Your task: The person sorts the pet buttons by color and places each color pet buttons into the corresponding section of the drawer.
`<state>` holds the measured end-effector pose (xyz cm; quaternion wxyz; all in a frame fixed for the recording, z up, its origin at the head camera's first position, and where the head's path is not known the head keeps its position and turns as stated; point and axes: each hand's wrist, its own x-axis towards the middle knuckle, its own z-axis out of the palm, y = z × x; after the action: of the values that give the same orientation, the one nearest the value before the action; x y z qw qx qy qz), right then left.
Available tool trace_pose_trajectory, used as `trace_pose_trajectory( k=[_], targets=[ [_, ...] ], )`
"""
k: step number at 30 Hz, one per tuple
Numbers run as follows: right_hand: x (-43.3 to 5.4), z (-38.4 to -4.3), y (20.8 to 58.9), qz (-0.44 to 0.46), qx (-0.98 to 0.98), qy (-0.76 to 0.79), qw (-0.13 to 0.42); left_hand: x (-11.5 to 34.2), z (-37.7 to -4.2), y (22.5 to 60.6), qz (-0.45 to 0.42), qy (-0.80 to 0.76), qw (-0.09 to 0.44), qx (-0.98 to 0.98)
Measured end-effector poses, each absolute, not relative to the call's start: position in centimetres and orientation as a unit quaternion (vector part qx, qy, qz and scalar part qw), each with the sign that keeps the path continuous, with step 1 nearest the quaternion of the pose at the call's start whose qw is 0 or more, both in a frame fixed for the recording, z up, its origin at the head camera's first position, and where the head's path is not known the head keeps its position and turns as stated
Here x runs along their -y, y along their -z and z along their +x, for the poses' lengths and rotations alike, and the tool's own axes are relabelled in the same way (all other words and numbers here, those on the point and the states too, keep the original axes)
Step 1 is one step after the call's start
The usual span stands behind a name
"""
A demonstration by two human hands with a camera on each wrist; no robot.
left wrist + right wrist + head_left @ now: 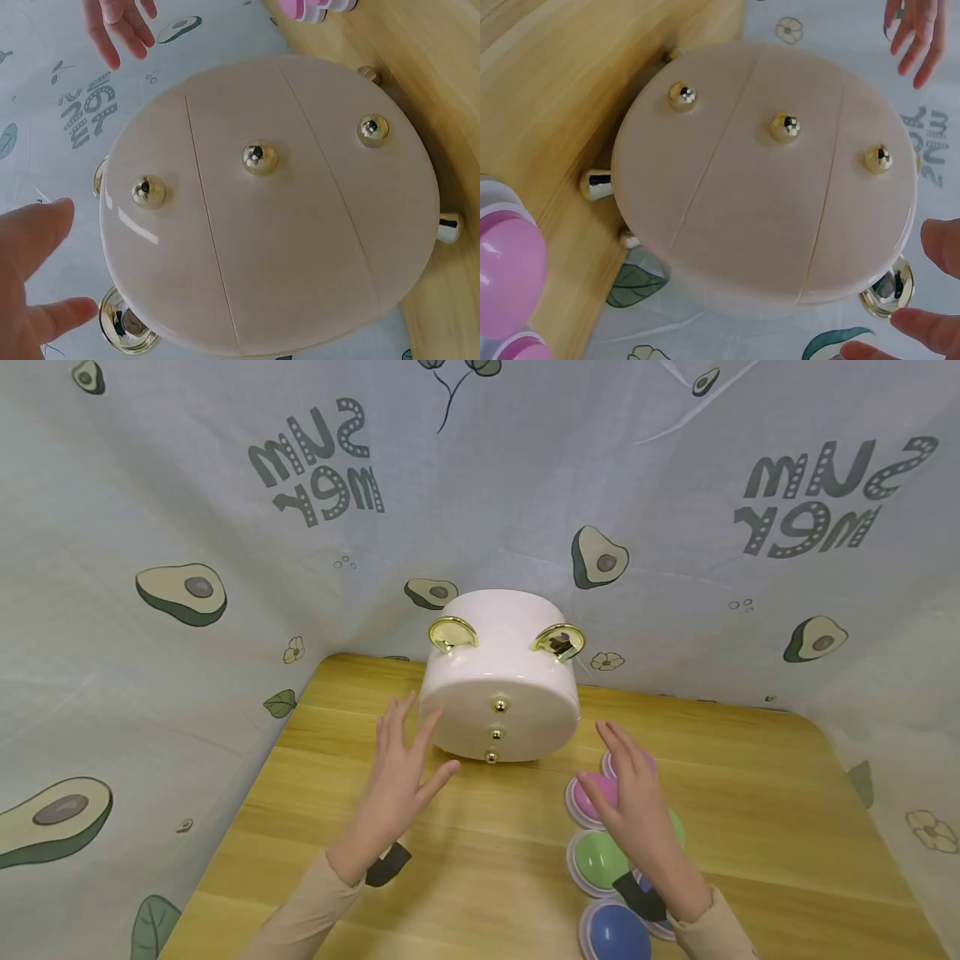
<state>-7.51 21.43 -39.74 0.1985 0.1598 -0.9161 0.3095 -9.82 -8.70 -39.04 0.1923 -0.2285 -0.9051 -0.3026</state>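
Both hands open, fingers spread, gripping nothing. Left hand (397, 781) is near one side of the glossy white rounded box with gold ears (528, 722); right hand (637, 806) is over pink, green and blue domed plastic discs (600, 860). Box stands at the back of the wood-grain table (480, 868). Risks: slick curved sides could slip from a weak grip; a low right wrist could knock discs. Front: two thin seams, three gold ball knobs (259, 157), gold feet (450, 227).
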Motion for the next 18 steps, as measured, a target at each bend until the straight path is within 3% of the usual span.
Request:
trace_pose_trajectory(
  k=[8, 18],
  targets=[
    [-20.4, -8.3, 38.6, 0.23, 0.854, -0.394, 0.248, 10.2, -13.1, 38.0, -0.262, 0.418, 0.201, 0.847],
    [-18.2, -9.2, 37.8, 0.264, 0.827, -0.456, 0.197, 11.8, -17.6, 37.9, -0.289, 0.462, 0.195, 0.816]
  ],
)
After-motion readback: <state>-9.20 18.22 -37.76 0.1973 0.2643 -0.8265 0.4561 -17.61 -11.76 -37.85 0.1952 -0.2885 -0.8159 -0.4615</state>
